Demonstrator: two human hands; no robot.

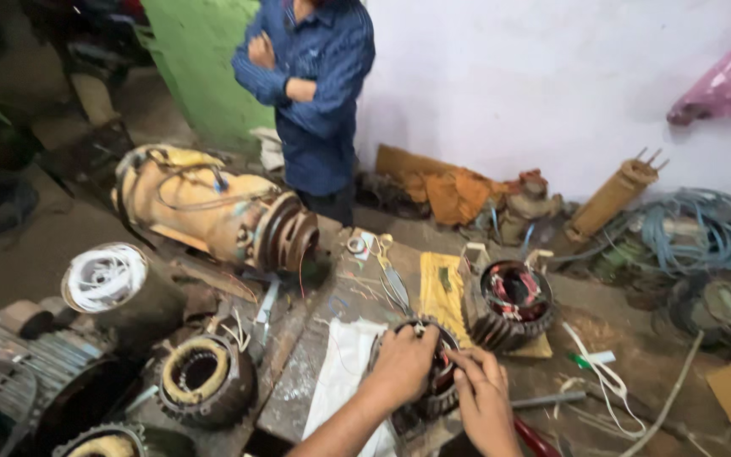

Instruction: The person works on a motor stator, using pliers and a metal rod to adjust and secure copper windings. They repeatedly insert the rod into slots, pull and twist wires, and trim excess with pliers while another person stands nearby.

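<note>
- Fingers [423, 337] of both my hands are curled down onto the small dark ribbed motor stator with copper windings [443, 398], which sits on the worn grey surface [298, 381] right in front of me.
- Left hand [401, 366] lies over the stator's top rim, fingers bent and pressing on it, as if to steady it so it does not roll or tip.
- Right hand [484, 396] comes in from the other side, fingertips pinched together at the winding edge; I cannot tell whether they grip a wire or only touch it.
- Both forearms rise from the bottom of the view and converge, wrists bent down, so the hands nearly meet over the core.
- Just left of the stator lies a white sheet of paper [340, 372], partly under my left forearm.
- Behind it a yellow cloth [442, 292] is spread flat, and a second ribbed stator with red and copper coils [513, 305] stands upright at its edge.
- Further left sit a round coil wrapped in pale tape [200, 377] and a big yellowed motor housing [213, 207] lying on its side.
- A person in a blue shirt [319, 85] stands beyond, arms folded.
</note>
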